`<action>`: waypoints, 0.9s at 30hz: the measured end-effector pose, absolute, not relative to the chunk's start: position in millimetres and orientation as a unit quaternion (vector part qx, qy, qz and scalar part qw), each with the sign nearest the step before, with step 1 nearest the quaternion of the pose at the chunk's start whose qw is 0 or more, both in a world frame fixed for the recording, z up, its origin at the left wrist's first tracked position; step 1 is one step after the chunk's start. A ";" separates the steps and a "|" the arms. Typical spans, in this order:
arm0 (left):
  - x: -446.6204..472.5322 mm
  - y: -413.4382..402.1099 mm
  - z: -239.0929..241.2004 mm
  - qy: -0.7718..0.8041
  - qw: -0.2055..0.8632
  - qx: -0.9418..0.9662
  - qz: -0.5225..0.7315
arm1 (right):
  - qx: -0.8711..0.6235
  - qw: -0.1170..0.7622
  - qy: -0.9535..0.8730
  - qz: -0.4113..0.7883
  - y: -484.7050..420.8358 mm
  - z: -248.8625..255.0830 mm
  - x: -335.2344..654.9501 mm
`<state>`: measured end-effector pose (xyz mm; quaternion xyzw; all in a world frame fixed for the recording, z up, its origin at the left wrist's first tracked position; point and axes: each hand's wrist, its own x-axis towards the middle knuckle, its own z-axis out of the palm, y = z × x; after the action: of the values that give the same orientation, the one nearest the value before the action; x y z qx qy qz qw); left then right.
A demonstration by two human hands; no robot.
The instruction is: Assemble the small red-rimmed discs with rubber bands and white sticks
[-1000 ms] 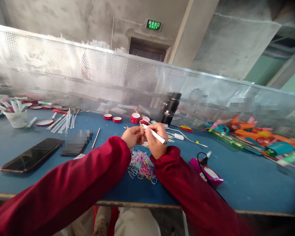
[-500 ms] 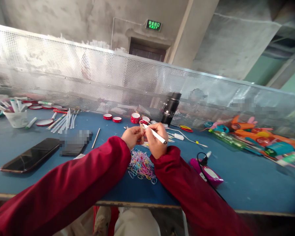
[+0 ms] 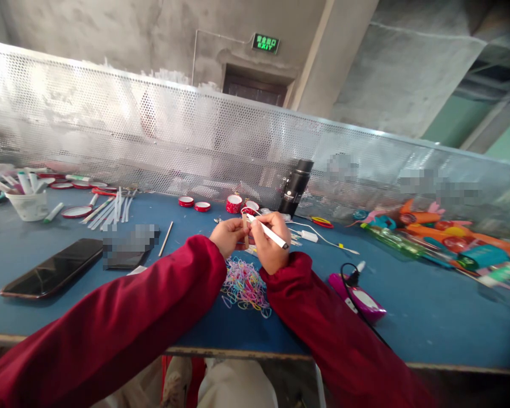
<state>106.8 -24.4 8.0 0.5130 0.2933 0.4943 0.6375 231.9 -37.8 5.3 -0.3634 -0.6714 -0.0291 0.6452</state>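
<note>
My left hand (image 3: 226, 237) is closed on a short, flat wooden craft stick (image 3: 246, 241), held upright above the table. Between the thumb and fingers of my right hand (image 3: 273, 255) is a white marker (image 3: 271, 233) with a dark end. The marker slants, its front end pointing up and left to the stick; whether the tip touches the wood is too small to tell. A pile of small multicoloured rubber bands (image 3: 245, 286) lies on the blue table (image 3: 221, 331) just below both hands.
Left of my hands are a phone (image 3: 55, 267), a thin wooden stick (image 3: 166, 238) and a cup of markers (image 3: 28, 205). Red tape rolls (image 3: 234, 203) and a black bottle (image 3: 296, 187) stand behind. At right are a purple device (image 3: 359, 300) with a black cable and several colourful toys (image 3: 446, 235).
</note>
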 end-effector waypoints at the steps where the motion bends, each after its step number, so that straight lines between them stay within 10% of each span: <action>1: 106.8 -24.5 8.3 0.295 0.638 0.513 0.494 | -0.365 0.643 -0.672 -0.034 -38.5 5.7 231.8; 27: 106.6 -25.7 8.9 0.298 0.632 0.516 0.495 | -0.360 0.628 -0.688 -0.053 -39.4 6.1 231.6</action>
<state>106.6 -25.7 8.9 0.5159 0.2978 0.4954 0.6322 231.6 -39.4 6.1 -0.3602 -0.6882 -0.0532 0.6275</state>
